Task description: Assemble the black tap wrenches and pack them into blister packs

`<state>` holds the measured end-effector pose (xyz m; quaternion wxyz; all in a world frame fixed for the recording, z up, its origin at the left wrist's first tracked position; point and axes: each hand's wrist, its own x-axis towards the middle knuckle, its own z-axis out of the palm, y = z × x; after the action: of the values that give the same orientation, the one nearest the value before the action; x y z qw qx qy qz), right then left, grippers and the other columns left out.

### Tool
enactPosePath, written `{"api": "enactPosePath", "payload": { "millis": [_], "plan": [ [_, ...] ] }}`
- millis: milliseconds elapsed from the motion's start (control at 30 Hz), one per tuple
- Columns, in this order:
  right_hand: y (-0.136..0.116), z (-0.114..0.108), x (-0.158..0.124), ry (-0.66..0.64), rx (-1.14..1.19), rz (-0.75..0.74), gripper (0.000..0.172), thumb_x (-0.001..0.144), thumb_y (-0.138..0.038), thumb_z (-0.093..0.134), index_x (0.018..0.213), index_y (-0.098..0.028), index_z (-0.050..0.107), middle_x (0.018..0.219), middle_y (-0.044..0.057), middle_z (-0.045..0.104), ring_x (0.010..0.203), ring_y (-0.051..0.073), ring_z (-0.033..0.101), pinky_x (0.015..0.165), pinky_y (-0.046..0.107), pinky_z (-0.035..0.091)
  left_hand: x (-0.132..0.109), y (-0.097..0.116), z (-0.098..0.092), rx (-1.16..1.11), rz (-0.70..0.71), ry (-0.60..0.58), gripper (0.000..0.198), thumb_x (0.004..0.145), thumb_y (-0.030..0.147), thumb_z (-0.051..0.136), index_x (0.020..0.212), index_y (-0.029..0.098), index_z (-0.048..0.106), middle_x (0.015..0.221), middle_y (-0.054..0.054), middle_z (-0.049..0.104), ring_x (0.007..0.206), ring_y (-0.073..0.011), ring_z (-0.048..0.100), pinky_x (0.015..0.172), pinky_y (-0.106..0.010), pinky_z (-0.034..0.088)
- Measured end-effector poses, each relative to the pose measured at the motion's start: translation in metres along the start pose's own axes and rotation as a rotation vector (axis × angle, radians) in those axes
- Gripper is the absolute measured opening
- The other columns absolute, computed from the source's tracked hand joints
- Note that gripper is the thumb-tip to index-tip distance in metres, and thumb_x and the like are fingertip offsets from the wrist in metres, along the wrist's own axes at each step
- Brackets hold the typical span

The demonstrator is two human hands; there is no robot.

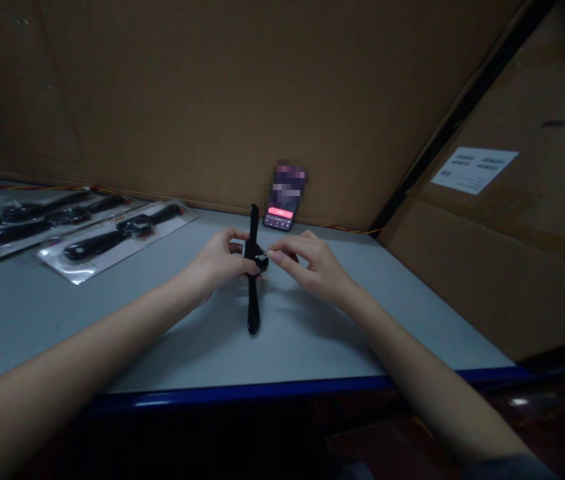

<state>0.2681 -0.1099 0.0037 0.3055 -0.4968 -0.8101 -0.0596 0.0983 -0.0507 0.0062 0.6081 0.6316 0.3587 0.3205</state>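
Note:
A black spokeshave (253,303) stands out in the middle, its two handles pointing toward and away from me. My left hand (225,260) is closed round the spokeshave's central body from the left, thumb on the near side. From the right, my right hand (307,261) pinches thumb and forefinger together at the metal fitting (261,259) on that body. Something small and pale shows at these fingertips, too small to name. The spokeshave is held up above the worktable (312,347).
Several packaged spokeshaves (127,230) in clear plastic on card lie at the left. A lit phone (282,207) leans against the cardboard wall (187,100) behind. A large carton (512,247) borders the right side. The table's blue front edge (242,392) runs nearest me.

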Motion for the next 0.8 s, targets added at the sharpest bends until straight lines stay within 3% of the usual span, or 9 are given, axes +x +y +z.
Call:
{"api": "enactPosePath", "payload": {
  "millis": [167,433,667,800],
  "plan": [
    [-0.0009,0.0006,-0.0005,-0.003,0.063,0.009,0.028,0.089,-0.038,0.046,0.079,-0.019,0.064,0.07,-0.001,0.065,0.063,0.011,0.054,0.069,0.028,0.032,0.0003,0.0002,-0.0005,-0.001,0.01,0.008,0.048,0.06,-0.002,0.064,0.102,0.013,0.047,0.08,-0.003,0.062,0.06,-0.0135,0.062,0.062,-0.031,0.052],
    [-0.002,0.0013,-0.0005,0.001,0.023,-0.019,0.024,0.09,-0.032,0.043,0.098,-0.022,0.064,0.085,-0.001,0.069,0.066,0.011,0.055,0.071,0.029,0.029,0.0016,-0.0013,-0.0001,-0.021,0.007,-0.022,0.049,0.059,-0.002,0.066,0.103,0.013,0.047,0.084,-0.004,0.061,0.062,-0.0147,0.064,0.066,-0.034,0.053],
    [-0.0007,0.0004,-0.0008,-0.015,-0.062,-0.034,0.021,0.088,-0.031,0.046,0.082,-0.02,0.062,0.069,-0.001,0.063,0.063,0.012,0.052,0.07,0.029,0.028,-0.0012,0.0012,0.0004,-0.032,0.014,-0.007,0.048,0.058,-0.003,0.065,0.1,0.012,0.048,0.078,-0.002,0.062,0.059,-0.0131,0.062,0.065,-0.034,0.052],
    [-0.0027,0.0003,-0.0009,-0.053,0.0,-0.058,0.023,0.088,-0.032,0.045,0.081,-0.021,0.063,0.072,-0.002,0.064,0.061,0.011,0.052,0.068,0.029,0.028,-0.0006,0.0005,0.0001,-0.004,0.019,-0.003,0.049,0.058,-0.002,0.067,0.101,0.013,0.048,0.078,-0.002,0.062,0.06,-0.0137,0.062,0.062,-0.031,0.051]
  ]
}}
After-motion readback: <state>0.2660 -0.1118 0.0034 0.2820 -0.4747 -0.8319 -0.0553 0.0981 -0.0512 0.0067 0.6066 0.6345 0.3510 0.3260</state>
